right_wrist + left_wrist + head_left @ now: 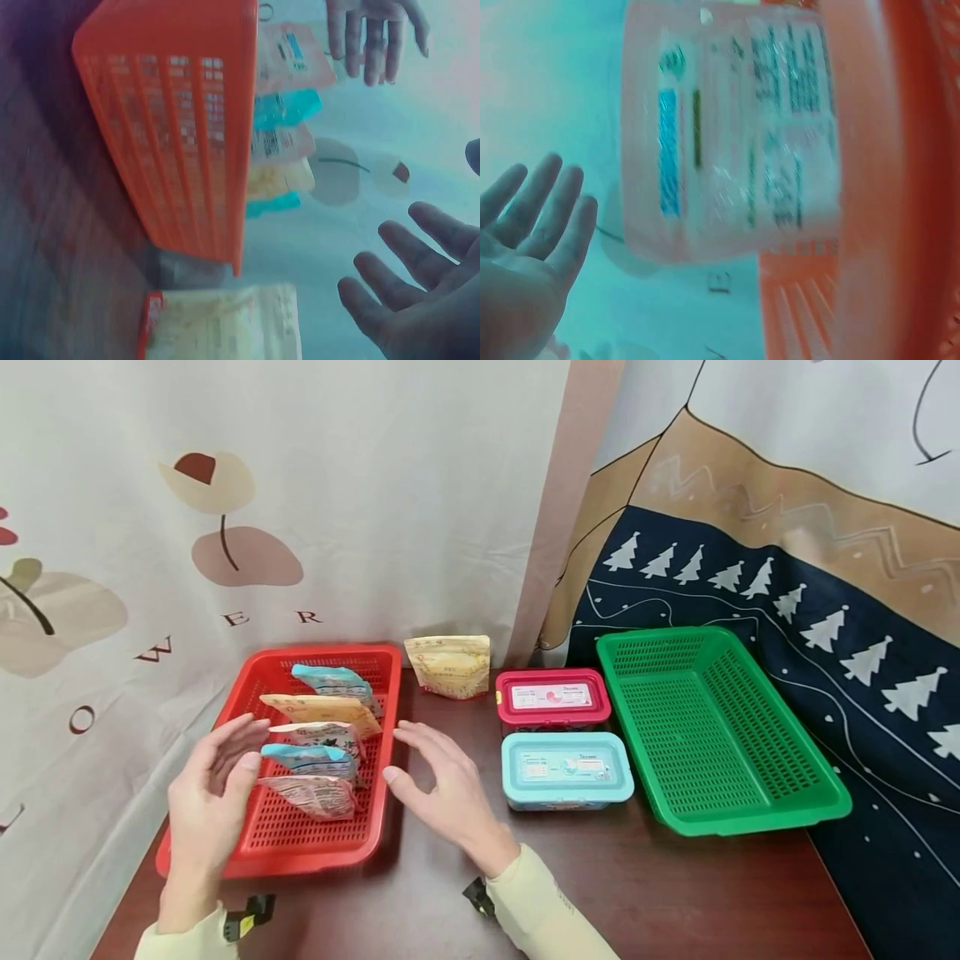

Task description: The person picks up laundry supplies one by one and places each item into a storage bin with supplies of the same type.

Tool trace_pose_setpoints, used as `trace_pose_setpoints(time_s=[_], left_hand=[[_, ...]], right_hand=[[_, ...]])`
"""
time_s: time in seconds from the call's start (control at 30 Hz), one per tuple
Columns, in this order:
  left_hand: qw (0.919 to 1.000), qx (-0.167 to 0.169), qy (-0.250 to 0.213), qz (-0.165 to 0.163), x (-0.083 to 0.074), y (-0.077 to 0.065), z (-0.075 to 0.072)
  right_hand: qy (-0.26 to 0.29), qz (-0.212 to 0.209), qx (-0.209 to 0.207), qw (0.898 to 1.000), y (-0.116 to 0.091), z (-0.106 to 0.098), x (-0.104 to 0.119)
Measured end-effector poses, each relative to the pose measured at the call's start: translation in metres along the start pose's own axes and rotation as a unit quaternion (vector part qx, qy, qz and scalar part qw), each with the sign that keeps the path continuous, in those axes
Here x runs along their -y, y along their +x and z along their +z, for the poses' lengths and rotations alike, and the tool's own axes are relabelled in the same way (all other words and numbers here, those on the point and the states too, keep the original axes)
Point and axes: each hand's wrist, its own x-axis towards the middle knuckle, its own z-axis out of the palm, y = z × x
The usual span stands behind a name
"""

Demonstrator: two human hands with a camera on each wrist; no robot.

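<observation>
In the head view a red basket (258, 847) holds several upright pouches in a row, among them a pink pouch (318, 795) in front, a blue pouch (311, 762) and a tan pouch (330, 712). My left hand (206, 802) hovers over the basket's left side, fingers relaxed, holding nothing. On the other side, my right hand (450, 785) is held beside the basket's right rim with its fingers extended and nothing in them. The left wrist view shows the pink pouch (727, 135) close up, apart from the left fingers (544, 206).
A yellow pouch (450, 667) stands by the curtain, right of the red basket. Two lidded boxes, one pink (553, 696) and one light blue (567, 768), sit mid-table. At the right lies a green basket (727, 727) with a bare floor.
</observation>
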Motion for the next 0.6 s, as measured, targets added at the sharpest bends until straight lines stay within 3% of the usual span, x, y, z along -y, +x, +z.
trace_pose_setpoints(time_s=[0.23, 0.37, 0.6], left_hand=[[0.9958, 0.026, 0.070, 0.054, -0.018, -0.002, 0.024], [0.9922, 0.045, 0.087, 0.078, -0.027, -0.002, 0.041], [0.9812, 0.124, 0.109, 0.101, -0.037, 0.001, 0.073]], right_hand=[[-0.059, -0.006, -0.011, 0.998, 0.004, -0.021, -0.006], [-0.087, -0.014, -0.020, 0.996, 0.006, -0.033, -0.010], [-0.107, 0.029, -0.013, 0.994, 0.005, -0.060, -0.022]])
